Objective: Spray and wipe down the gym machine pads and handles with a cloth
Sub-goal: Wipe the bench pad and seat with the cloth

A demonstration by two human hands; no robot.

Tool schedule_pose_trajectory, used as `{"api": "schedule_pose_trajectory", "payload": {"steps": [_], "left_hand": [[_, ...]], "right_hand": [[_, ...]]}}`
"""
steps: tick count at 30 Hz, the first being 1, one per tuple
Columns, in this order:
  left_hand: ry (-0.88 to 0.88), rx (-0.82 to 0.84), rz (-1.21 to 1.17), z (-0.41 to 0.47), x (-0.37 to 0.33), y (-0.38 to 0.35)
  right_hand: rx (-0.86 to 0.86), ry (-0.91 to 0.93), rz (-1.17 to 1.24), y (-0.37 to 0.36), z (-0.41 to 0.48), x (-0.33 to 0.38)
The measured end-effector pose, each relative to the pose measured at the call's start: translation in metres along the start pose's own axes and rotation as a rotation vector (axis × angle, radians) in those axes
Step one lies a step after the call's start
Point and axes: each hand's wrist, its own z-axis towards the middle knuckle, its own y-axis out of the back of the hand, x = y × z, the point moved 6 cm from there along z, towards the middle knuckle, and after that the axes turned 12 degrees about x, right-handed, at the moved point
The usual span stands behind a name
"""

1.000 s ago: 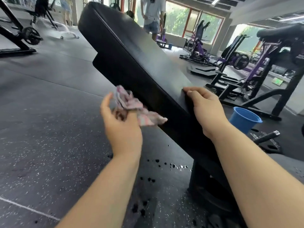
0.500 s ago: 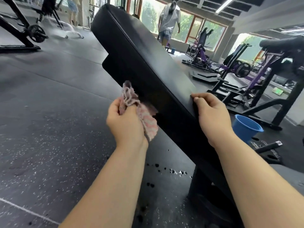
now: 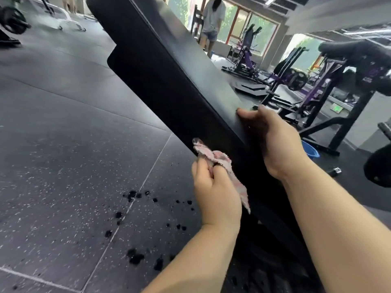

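1. A long black vinyl machine pad (image 3: pixel 169 70) runs on a tilt from the upper left of the view down toward the lower right. Its broad face is turned up and to the right, and its thick side wall faces the floor.
2. The left hand (image 3: pixel 215 187) grips a crumpled pink-and-white terry cloth (image 3: pixel 221 160), with fingers and thumb curled tightly round its bunched middle.
3. The cloth's upper tip touches the lower rim of the pad's side wall. A loose tail hangs down beside the back of the left hand, lying against the dark side of the pad.
4. The right hand (image 3: pixel 275 142) holds the pad's upper edge, just above and to the right of the cloth. Its fingers are curled over onto the top face and its palm lies against the side wall.
5. Below the pad lies a dark grey speckled rubber floor (image 3: pixel 63 149), crossed by pale tile seams. A scatter of dark wet spots (image 3: pixel 135 195) sits near one seam, to the left of the left forearm.
6. A blue plastic bucket (image 3: pixel 310 150) stands on the floor on the far side of the pad, partly hidden behind the right wrist.
7. Purple-framed gym machines (image 3: pixel 247 56) stand well beyond the pad, near large windows.
8. A person in a pale top and shorts (image 3: pixel 212 20) stands at the back, by the pad's far end as seen from here.
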Motion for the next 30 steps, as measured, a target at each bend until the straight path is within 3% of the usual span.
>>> {"api": "schedule_pose_trajectory", "payload": {"steps": [3,5,8,10,16,26,28,30], "left_hand": [[0.000,0.072,0.095,-0.001,-0.004,0.007],[-0.041,0.085,0.123,0.004,-0.020,0.019],[-0.090,0.033,-0.035,0.012,-0.041,0.031],[-0.031,-0.009,-0.134,0.014,-0.038,0.026],[0.015,-0.148,-0.134,-0.002,-0.006,0.003],[0.238,0.076,0.094,-0.027,0.039,-0.006],[0.181,0.042,0.140,-0.026,0.019,0.014],[0.009,-0.076,0.158,-0.015,-0.020,0.037]], "right_hand": [[0.060,0.011,-0.012,0.006,-0.008,0.003],[0.041,0.047,-0.225,0.017,-0.015,0.002],[-0.025,0.066,-0.419,0.031,-0.027,-0.009],[-0.031,0.069,-0.418,0.035,-0.029,-0.014],[-0.035,0.065,-0.367,0.036,-0.029,-0.010],[-0.060,0.127,-0.378,0.038,-0.025,-0.019],[-0.072,0.102,-0.388,0.039,-0.027,-0.018],[-0.105,0.055,-0.399,0.037,-0.027,-0.018]]}}
